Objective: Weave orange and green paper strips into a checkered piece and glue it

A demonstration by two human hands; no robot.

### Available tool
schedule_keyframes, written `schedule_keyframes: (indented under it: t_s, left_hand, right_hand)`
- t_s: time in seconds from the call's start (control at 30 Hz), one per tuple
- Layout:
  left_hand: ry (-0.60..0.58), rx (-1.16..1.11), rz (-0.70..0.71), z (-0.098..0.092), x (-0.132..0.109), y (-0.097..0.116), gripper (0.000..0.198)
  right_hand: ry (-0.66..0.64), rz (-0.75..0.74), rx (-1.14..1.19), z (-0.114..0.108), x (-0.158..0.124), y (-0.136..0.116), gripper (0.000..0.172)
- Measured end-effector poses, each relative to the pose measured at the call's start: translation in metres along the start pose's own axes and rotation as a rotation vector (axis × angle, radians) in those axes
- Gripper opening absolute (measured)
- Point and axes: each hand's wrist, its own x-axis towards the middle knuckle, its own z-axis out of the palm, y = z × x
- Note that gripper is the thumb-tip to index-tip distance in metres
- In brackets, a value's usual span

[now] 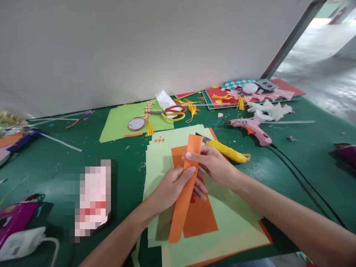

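A long orange paper strip (182,207) slants up off the stack, gripped in both hands. My left hand (174,185) pinches its middle, thumb on top and fingers spread underneath. Near the upper end, my right hand (214,163) pinches the same strip between thumb and fingers. Beneath them lies a flat orange paper piece (201,218) on a stack of pale green sheets (236,230). A yellow utility knife (230,151) with its blade out rests just beyond my right hand. Small orange cut-paper bits (159,139) lie at the stack's upper left.
Scissors (172,113), a round tin (136,124) and a yellow tassel (150,128) lie on a green sheet (111,124) by the wall. At right sits a pink glue gun (254,129) with its cord. Leftward are a blurred-out pink object (93,200) and a white plug (22,244).
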Motion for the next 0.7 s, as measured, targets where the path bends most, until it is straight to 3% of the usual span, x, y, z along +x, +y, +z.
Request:
schedule_keyframes:
  t_s: [0.37,0.6,0.7]
  left_hand:
    - [-0.011,-0.004,0.017,0.001,-0.004,0.002,0.045]
    - [0.174,-0.059,0.101,-0.003,0.000,0.002,0.038]
    - [0.186,-0.036,0.106,-0.003,0.002,-0.001,0.039]
  right_hand:
    - [0.041,0.029,-0.033,0.003,-0.002,-0.005,0.033]
    - [-0.142,0.018,-0.070,-0.004,-0.001,-0.010,0.038]
    - [-0.134,0.021,-0.023,-0.004,0.000,-0.005,0.036]
